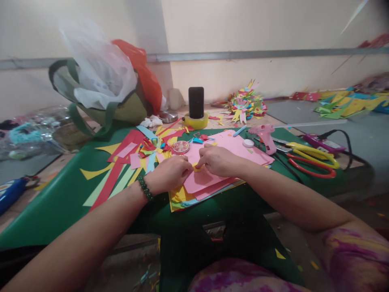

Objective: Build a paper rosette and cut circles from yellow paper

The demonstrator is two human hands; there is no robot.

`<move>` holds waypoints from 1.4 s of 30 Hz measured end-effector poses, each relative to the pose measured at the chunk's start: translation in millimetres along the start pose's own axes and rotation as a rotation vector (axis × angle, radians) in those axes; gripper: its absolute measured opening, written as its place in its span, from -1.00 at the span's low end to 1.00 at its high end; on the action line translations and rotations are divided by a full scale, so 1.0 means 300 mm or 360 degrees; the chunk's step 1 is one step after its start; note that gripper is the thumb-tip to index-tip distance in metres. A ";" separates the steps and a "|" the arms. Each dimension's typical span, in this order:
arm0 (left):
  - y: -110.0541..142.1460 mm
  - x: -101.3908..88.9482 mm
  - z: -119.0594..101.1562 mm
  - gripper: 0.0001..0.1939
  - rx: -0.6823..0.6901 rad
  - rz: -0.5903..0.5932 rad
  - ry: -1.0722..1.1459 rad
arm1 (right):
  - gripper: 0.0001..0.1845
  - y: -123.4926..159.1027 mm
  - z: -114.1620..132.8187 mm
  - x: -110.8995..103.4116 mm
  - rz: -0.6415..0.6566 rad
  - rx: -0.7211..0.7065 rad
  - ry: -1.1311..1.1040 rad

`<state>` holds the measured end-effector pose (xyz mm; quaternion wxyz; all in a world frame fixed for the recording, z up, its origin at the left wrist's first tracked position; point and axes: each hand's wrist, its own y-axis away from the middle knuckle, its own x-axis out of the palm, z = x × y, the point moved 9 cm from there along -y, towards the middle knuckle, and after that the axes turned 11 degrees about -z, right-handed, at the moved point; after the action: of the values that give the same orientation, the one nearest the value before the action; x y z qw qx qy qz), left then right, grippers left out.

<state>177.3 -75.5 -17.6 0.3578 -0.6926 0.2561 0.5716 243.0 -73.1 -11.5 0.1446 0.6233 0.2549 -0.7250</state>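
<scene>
My left hand [170, 172], with a dark green bead bracelet [145, 188] at its wrist, is curled closed over a stack of coloured paper; whatever its fingers hold is hidden. Facing it, my right hand [219, 160] pinches a small yellow paper piece [197, 167] just above the top pink sheet [225, 142]. Yellow and blue sheets show under the pink ones. A round decorated disc [180, 147] lies just beyond my left hand. Cut paper strips [124, 150] in red, yellow, pink and pale green spread to the left.
A pink glue gun [265, 138], yellow-handled scissors [313, 154] and red-handled scissors [314, 167] lie right on the green mat [57, 194]. Behind stand a phone [196, 102] on a yellow tape roll [197, 122], a paper-flower pile [245, 106] and a green bag [127, 109].
</scene>
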 end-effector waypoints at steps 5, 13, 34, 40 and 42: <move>-0.001 -0.005 -0.004 -0.70 0.0043 -0.0031 -0.0005 | -0.63 -0.001 -0.033 -0.039 -0.0276 0.0041 -0.0196; 0.005 -0.058 0.048 -0.75 -0.0106 -0.0233 0.0251 | -0.96 0.021 -0.157 -0.157 -0.0973 0.0305 -0.0651; 0.142 -0.253 0.578 -0.64 -0.1236 -0.0609 -0.0264 | -0.83 0.027 -0.264 -0.180 -0.1198 0.0572 -0.0757; 0.142 -0.180 0.618 -0.64 -0.1336 -0.0457 -0.0165 | -0.89 0.019 -0.253 -0.171 -0.1228 0.0510 -0.0721; 0.144 -0.162 0.623 -0.69 -0.1365 -0.0441 -0.0065 | -0.89 0.017 -0.249 -0.173 -0.1246 0.0480 -0.0703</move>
<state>20.2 42.7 4.2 0.1167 -0.7946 -0.1063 0.5863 317.2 -41.9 31.2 -0.1809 0.3251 0.3256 -0.8692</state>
